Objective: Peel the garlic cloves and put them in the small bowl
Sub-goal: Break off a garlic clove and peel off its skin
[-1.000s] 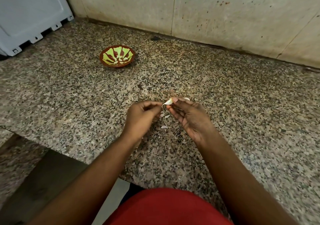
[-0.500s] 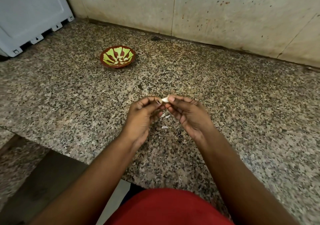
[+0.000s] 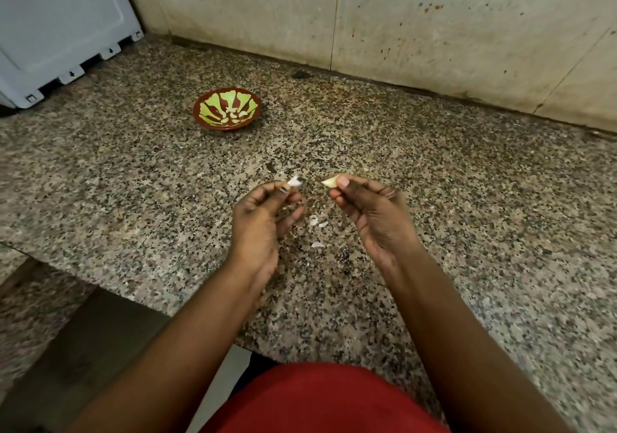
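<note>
The speckled granite worktop (image 3: 467, 232) takes up most of the view, giving a hard, wipeable place for scraps to fall. At ten o'clock on it, well apart from the hands, sits the small bowl (image 3: 201, 111), red-brown with green rays, already holding several pale peeled cloves (image 3: 233, 116); it probably stands that far off so that skins do not drop into it.

Near the middle, both hands hover above the worktop, apart from each other. The right hand (image 3: 374, 212), at three o'clock of the pair, pinches a garlic clove (image 3: 330, 181) between thumb and forefinger, its pointed end toward nine o'clock and its other fingers (image 3: 384, 192) loosely curled. The left hand (image 3: 263, 219) pinches a torn-off scrap of skin (image 3: 295, 181) at its fingertips, held clear of the clove, likely to be let go.

Below and between the hands, at six o'clock, lie several shed skin flakes (image 3: 318, 223), a sign that peeling happens right here.
</note>
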